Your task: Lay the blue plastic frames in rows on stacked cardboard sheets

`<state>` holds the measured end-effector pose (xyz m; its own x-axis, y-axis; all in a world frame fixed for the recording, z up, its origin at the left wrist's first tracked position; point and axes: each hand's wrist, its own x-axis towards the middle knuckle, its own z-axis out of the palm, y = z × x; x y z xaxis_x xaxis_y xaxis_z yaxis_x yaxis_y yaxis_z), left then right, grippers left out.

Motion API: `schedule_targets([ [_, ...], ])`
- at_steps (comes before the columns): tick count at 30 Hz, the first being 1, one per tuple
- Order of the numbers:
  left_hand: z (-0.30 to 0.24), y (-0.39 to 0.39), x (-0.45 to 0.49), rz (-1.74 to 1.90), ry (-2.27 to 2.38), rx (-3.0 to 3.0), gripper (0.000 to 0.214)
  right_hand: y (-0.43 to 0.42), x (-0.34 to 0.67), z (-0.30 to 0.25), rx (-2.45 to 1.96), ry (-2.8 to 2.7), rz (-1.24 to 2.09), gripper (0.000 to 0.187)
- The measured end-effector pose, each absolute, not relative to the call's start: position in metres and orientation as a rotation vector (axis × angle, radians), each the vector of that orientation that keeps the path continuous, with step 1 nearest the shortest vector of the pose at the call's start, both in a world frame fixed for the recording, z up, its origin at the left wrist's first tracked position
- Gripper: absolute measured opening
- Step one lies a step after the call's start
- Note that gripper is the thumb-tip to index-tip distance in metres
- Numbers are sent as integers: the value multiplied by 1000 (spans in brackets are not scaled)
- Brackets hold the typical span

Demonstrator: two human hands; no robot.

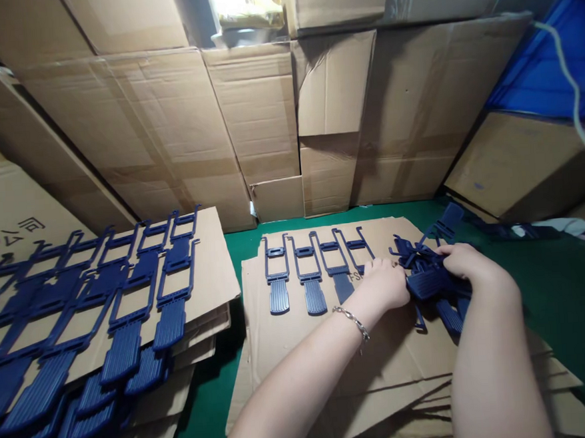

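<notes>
a jumbled pile of blue parts (423,286) lies between the hands: just right of the left hand (388,284), its fingers partly hidden and grip indeterminable, and against the curled right hand (464,264), hold unclear. four spaced parts (315,297), long axes pointing away from the wearer, lie leftward; bare cardboard (266,347) fronts them, green tabletop (541,275) rightward.

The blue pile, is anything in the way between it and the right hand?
Nothing that I can see: the right hand touches the right side of the blue pile. The left hand is at the other side, not between them.
</notes>
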<state>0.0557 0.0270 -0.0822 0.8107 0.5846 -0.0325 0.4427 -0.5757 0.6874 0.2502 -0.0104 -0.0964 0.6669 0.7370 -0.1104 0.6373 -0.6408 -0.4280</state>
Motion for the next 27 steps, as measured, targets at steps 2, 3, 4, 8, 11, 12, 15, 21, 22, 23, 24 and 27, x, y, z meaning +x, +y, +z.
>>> schedule_targets([
  [2,-85,29,65,249,705,2090,16,-12,249,-94,-2557,-1030,456,52],
  [3,-86,30,70,251,690,1983,12,-12,248,-92,-2567,-1009,493,54],
  [4,-87,33,74,260,685,1870,10,-13,247,-90,-2566,-1001,517,57],
  [8,-88,42,85,269,707,1388,21,-16,247,-90,-2517,-1007,559,62],
  [11,-87,42,91,224,692,1088,32,-16,250,-94,-2451,-1060,572,59],
  [12,-86,41,93,219,688,1016,34,-17,252,-95,-2430,-1079,573,58],
  [15,-86,36,101,222,674,868,29,-18,255,-95,-2381,-1116,575,53],
  [21,-92,41,107,169,564,681,64,-22,261,-98,-2290,-1155,627,40],
  [22,-93,42,107,169,549,666,65,-23,261,-98,-2278,-1156,636,39],
  [23,-94,42,107,173,536,656,61,-23,260,-97,-2273,-1154,637,38],
  [24,-95,42,108,180,526,647,54,-24,259,-95,-2277,-1151,621,38],
  [27,-93,37,108,228,502,629,33,-27,251,-83,-2354,-1147,419,40],
])
